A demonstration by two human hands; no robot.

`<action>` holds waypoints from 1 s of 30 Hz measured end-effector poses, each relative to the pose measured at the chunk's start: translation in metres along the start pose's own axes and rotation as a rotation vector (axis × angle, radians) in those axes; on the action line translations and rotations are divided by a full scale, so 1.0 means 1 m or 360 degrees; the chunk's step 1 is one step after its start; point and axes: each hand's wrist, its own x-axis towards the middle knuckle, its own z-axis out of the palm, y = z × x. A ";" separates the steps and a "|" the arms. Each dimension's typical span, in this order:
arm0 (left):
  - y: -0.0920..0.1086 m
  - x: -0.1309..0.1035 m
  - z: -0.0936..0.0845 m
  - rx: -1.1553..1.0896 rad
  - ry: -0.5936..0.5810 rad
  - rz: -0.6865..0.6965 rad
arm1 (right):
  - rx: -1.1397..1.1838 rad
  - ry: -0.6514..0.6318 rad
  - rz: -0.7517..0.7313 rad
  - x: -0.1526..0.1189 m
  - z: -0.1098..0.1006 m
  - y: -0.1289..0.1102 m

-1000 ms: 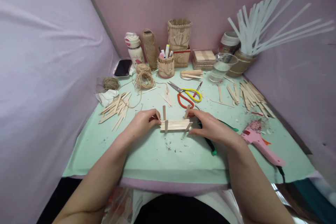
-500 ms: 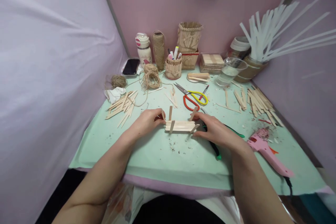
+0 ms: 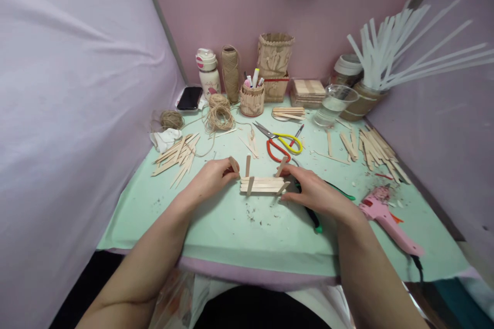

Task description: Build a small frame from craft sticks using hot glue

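Mint-green cloth [image 3: 216, 236] covers the counter [image 3: 154, 231] between lilac curtains [image 3: 85, 92] and a far pink wall [image 3: 219, 5]. Mid-counter sits a stick frame [image 3: 263, 185]; the right hand [image 3: 311, 187] grips its right end, the left hand [image 3: 212, 179] pinches a single stick [image 3: 233, 165] beside its left end. Cloth runs broad towards the near edge under dark crumbs [image 3: 261, 223]; pliers [image 3: 312, 216] and a glue gun [image 3: 391, 226] crowd the right.

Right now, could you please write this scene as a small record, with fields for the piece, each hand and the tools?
Piece: slatted wooden piece with four sticks rising from it
Left hand: pinching a separate wooden stick, just off the piece's left end
Right hand: thumb and fingers around the piece's right end
Tools: scissors beyond the piece; pink glue gun at far right; green-and-black handled tool, partly hidden by the right hand
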 end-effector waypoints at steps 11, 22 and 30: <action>0.004 0.002 -0.004 -0.0001 0.0436 0.0080 | -0.0007 -0.0006 0.0080 0.000 -0.001 -0.003; 0.009 -0.003 0.000 -0.0096 0.0596 0.0111 | 0.0106 0.0571 -0.0041 -0.001 -0.011 0.013; 0.012 -0.013 -0.009 -0.0073 0.0131 0.0045 | 0.0239 0.0273 -0.0043 0.002 -0.007 0.027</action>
